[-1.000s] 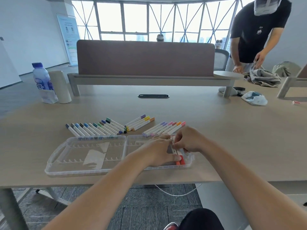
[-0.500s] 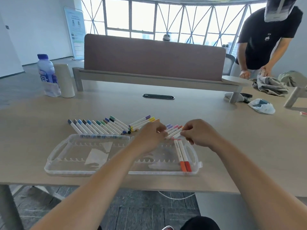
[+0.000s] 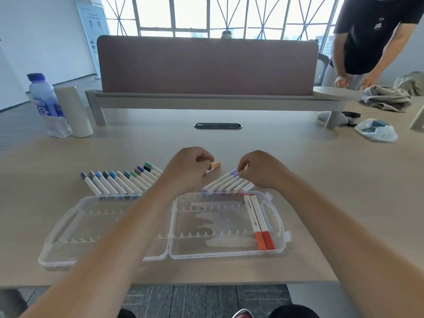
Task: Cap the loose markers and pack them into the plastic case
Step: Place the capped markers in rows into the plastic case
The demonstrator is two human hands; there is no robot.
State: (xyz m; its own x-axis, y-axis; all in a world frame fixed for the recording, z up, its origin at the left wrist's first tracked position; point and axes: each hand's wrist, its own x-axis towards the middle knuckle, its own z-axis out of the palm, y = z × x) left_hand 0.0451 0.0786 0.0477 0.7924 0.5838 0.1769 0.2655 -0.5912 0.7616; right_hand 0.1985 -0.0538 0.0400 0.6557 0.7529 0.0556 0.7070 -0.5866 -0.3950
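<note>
The fingers [image 3: 242, 166] of the right hand [image 3: 261, 172] are pinched on a purple-capped white marker [image 3: 220, 180] lying just beyond the case. The left hand [image 3: 183, 173] is curled over the yellow- and orange-capped markers [image 3: 215, 165], though a grip there cannot be confirmed. Picking up is judged the step in hand. Next the marker must be lifted, its cap checked, and laid beside the two red-orange-capped markers [image 3: 258, 219] in the open clear plastic case [image 3: 110, 226] on the tabletop [image 3: 344, 191].
</note>
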